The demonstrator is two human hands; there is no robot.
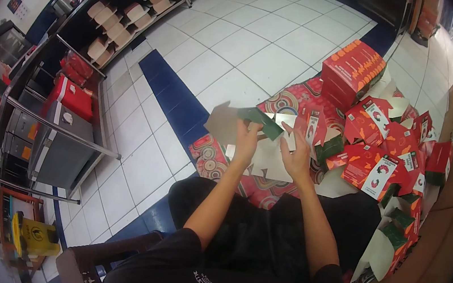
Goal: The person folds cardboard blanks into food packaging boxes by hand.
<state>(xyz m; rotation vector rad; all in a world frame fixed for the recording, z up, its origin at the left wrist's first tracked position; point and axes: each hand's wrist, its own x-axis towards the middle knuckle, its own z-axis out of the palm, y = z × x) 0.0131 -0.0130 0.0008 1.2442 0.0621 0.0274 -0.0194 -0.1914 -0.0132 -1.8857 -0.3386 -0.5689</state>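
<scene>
Between my two hands is a partly folded carton [272, 162], with a pale inside and a dark green flap [260, 121]. My left hand [247, 138] grips the carton at the green flap, thumb and fingers on its edge. On the carton's right side, my right hand [297, 153] has its fingers spread against a pale flap. Beneath lies a red patterned cloth [210, 154]. Close on the right are red and green printed cartons [374, 171], flat or partly folded, in a loose pile.
A stack of red cartons [350, 72] stands behind the pile. Brown cardboard [436, 243] borders the right side. On the left are a metal rack [61, 140] with grey boxes, a shelf [133, 20] of pale trays and a yellow container [39, 238].
</scene>
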